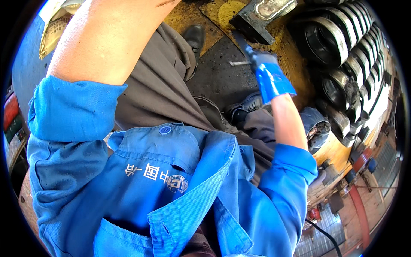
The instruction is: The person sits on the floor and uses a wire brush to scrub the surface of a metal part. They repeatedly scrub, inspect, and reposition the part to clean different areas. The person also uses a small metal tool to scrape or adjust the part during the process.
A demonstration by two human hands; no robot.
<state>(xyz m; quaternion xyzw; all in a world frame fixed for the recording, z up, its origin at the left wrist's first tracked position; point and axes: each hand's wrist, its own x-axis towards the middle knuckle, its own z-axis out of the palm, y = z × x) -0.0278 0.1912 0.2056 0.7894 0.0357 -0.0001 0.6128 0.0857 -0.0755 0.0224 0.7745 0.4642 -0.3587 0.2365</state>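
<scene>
My left forearm, bare below a rolled blue sleeve, runs up out of the top edge, so the hand itself is out of sight. My right hand [266,73] wears a blue glove with a dark, blurred finger end. A thin pale metal rod [239,63] sticks out from its closed fingers; the rest of the rod is hidden in the glove. Some dark, narrow shape points up from the glove toward a dark metal block [253,26], and I cannot tell whether it is a finger or a tool. A worn, lighter oval part [274,7] lies on the block.
Rows of dark metal rings [327,40] stand on the right. Under my legs lies a dark floor plate [222,68] beside a yellowish stained surface [293,55]. A black shoe [195,36] and a grey laced shoe [248,105] show there. At the upper left is a yellow bag [53,34].
</scene>
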